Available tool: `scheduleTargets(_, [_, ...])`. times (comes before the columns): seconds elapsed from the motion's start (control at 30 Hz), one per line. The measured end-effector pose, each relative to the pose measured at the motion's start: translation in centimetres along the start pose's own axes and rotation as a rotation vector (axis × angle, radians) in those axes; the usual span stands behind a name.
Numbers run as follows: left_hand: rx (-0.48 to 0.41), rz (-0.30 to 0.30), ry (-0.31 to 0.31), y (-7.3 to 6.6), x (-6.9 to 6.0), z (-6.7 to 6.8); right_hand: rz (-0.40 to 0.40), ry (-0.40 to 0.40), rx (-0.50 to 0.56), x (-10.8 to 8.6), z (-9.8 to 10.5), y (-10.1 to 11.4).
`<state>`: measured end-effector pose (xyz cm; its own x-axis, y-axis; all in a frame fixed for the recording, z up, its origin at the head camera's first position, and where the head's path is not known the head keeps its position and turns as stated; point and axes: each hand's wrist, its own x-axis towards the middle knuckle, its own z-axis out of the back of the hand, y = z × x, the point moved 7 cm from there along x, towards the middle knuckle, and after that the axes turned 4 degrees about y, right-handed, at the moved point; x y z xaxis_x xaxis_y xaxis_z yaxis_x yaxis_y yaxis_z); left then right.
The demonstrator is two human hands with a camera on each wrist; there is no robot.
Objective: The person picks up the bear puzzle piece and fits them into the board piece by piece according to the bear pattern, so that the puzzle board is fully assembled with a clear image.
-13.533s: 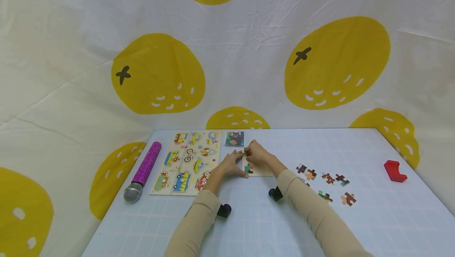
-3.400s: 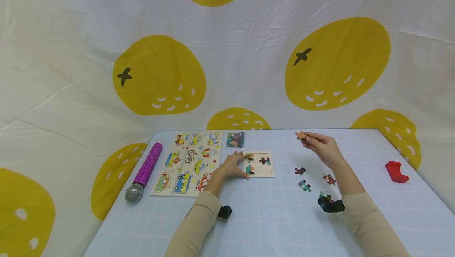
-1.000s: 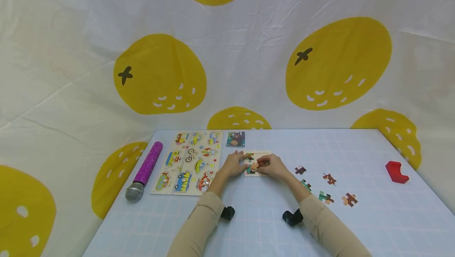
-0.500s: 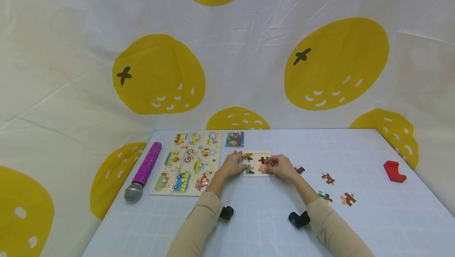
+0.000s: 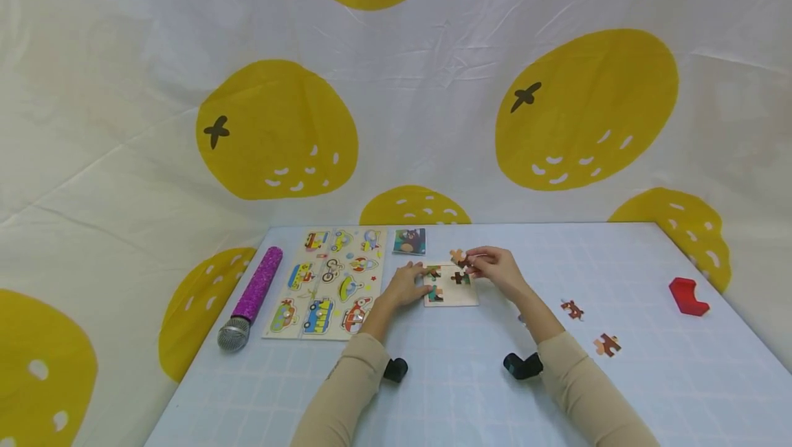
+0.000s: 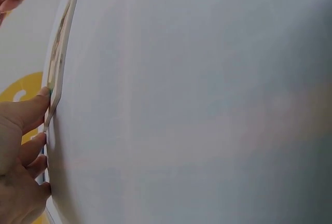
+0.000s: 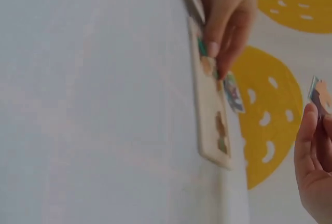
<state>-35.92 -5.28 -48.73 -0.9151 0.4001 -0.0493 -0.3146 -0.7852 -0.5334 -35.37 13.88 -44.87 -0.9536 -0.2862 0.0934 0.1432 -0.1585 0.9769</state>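
Observation:
A small puzzle tray [image 5: 460, 299] lies at the middle of the table with a few pieces in it. My left hand [image 5: 402, 287] rests at its left edge, thumb and fingers spread; in the left wrist view the left hand [image 6: 23, 146] touches the tray's edge. My right hand [image 5: 500, 271] pinches a brown and peach puzzle piece [image 5: 458, 258] above the tray's back edge. In the right wrist view the right hand [image 7: 315, 167] holds the piece [image 7: 322, 97] up off the tray [image 7: 207, 115].
Loose pieces [image 5: 608, 345] lie to the right, some hidden by the right arm. A picture card [image 5: 410, 241] is behind the tray. Left of it are a vehicle board [image 5: 315, 285] and a glittery microphone [image 5: 256, 285]. A red block [image 5: 687, 297] sits at the far right.
Over the last second, my right hand has lifted the piece from low over the tray to above its back edge. Earlier it picked that piece from the right. My left hand stays at the tray.

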Motion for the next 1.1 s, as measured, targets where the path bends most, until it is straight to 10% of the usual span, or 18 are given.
scheduleTargets(0.43, [-0.031, -0.050, -0.019, 2.3, 1.9, -1.2, 0.027, -0.064, 0.225, 0.2, 2.0, 4.4])
scheduleTargets(1.1, [-0.014, -0.004, -0.004, 0.2, 0.1, -0.1, 0.034, -0.068, 0.309, 0.3, 2.0, 4.5])
